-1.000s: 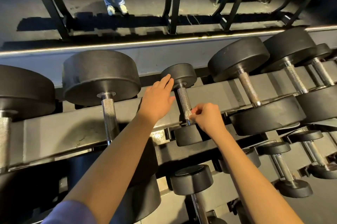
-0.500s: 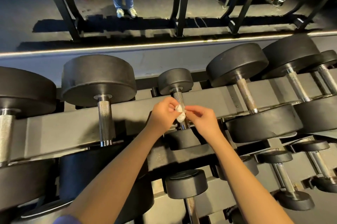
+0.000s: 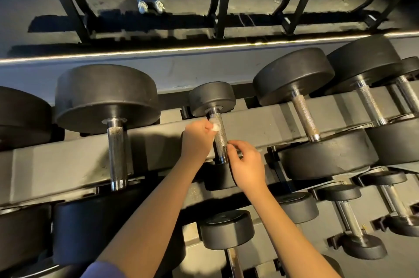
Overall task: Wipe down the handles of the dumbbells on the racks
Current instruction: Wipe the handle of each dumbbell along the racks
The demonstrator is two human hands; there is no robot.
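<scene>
Dark gym flooring and black rack frames [image 3: 218, 5] run behind the grey top rail [image 3: 68, 162], where the small dumbbell [image 3: 212, 98] sits between two larger dumbbells [image 3: 106, 96]. Its handle [image 3: 220, 141] is knurled chrome, its heads round and black. I see the left hand [image 3: 196, 140] pinching a white wad [image 3: 215, 127] against the handle's upper part; half a second ago both hands met at that wad mid-handle. The right hand [image 3: 248, 169] now sits lower, fingers curled, tips touching the handle's bottom end; whether they grip it I cannot tell.
</scene>
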